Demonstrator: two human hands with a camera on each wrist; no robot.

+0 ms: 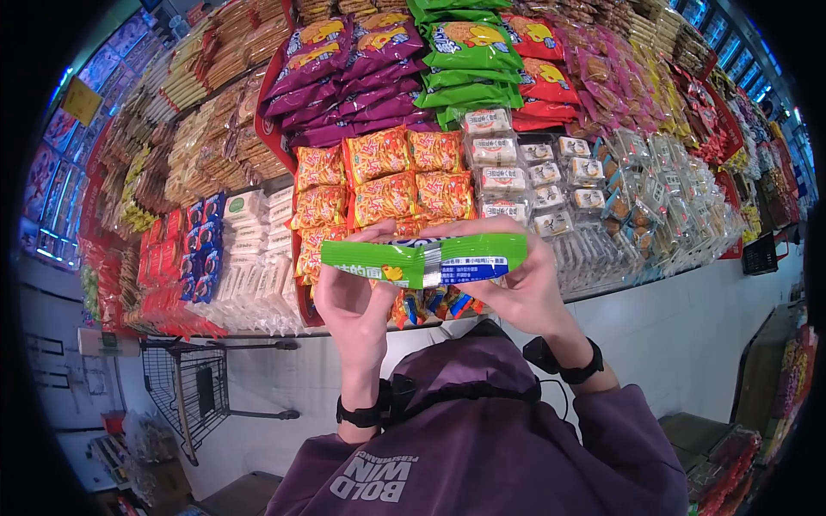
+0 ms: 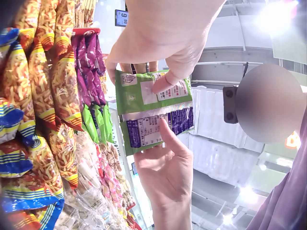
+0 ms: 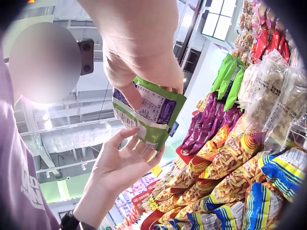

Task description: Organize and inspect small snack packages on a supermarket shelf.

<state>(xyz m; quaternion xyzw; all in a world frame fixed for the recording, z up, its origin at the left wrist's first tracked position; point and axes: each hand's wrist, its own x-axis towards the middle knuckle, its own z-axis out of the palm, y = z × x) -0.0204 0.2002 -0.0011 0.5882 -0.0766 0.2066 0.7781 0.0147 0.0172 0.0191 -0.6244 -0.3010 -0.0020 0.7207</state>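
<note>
A green snack packet (image 1: pixel 379 258) is held up in front of the person's chest, between both hands. The left hand (image 1: pixel 357 301) grips one end and the right hand (image 1: pixel 525 288) the other, thumbs on the near face. In the left wrist view the printed back of the packet (image 2: pixel 156 103) shows a white label and a purple text panel; the left hand (image 2: pixel 168 33) pinches it from above and the right hand (image 2: pixel 165 179) from below. The right wrist view shows the packet (image 3: pixel 148 105) between the right hand (image 3: pixel 141 52) and the left hand (image 3: pixel 117 167).
Beyond the hands a display carries orange noodle-snack packets (image 1: pixel 379 185), purple bags (image 1: pixel 379 52), green bags (image 1: pixel 471 47) and white-wrapped packets (image 1: pixel 502 179). A shopping cart (image 1: pixel 194 387) stands on the floor at the lower left. Dark low shelving (image 1: pixel 761 370) is at the right.
</note>
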